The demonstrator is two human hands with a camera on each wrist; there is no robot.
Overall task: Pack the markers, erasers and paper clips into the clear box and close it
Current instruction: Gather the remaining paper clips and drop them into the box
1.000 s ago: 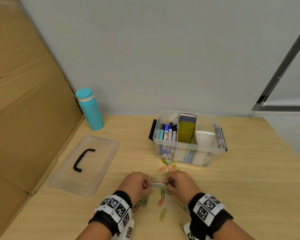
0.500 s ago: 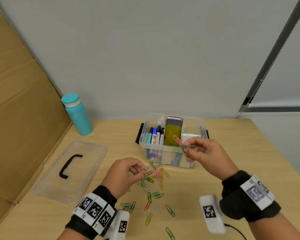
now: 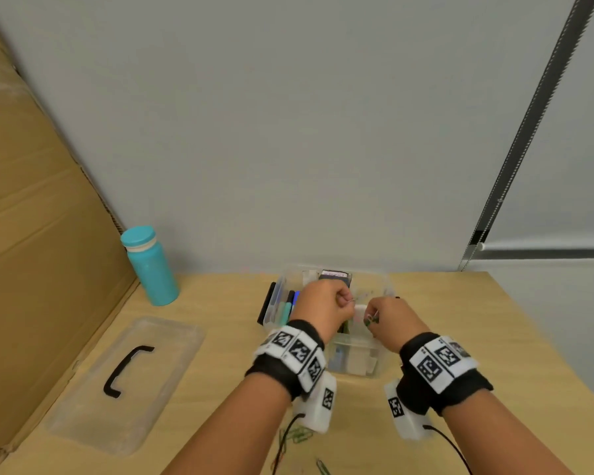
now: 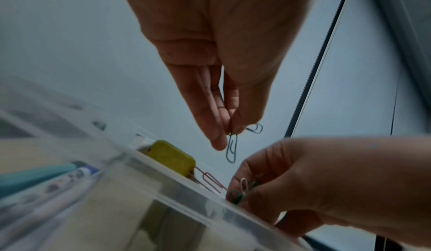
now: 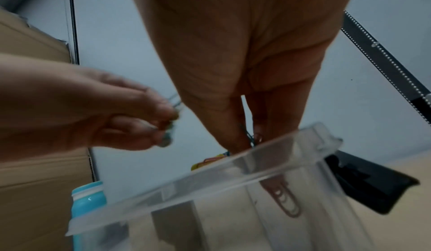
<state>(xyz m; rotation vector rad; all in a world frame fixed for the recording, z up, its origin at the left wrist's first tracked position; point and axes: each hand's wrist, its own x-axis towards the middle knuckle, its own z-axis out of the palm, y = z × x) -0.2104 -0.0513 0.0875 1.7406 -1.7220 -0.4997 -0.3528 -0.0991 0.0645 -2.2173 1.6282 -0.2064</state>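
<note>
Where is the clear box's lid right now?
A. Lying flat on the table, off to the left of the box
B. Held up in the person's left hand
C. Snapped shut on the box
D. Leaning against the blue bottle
A: the lid with its black handle lies flat on the table, left of the open clear box, while both hands hold paper clips over the box.

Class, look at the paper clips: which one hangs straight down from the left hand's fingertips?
The blue-green paper clip, pinched at its top by the left hand; the red clip lies in the clear box instead.
</note>
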